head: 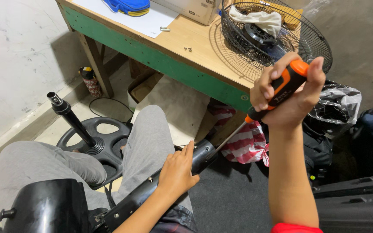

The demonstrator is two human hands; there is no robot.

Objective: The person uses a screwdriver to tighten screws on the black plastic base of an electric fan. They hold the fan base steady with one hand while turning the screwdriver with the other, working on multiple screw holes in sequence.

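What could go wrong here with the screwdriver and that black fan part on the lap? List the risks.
1. The screwdriver tip is at the end of the black fan neck, close to the left hand; a slip could jab its fingers.
2. The part rests only on the grey-trousered thigh, so it may twist.
3. Loose screws on the wooden table could roll off.

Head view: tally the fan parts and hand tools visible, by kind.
Screwdriver, in right hand: 1
Black fan pole, under left hand: 1
Round fan base: 1
Wire fan guard: 1
Total: 4
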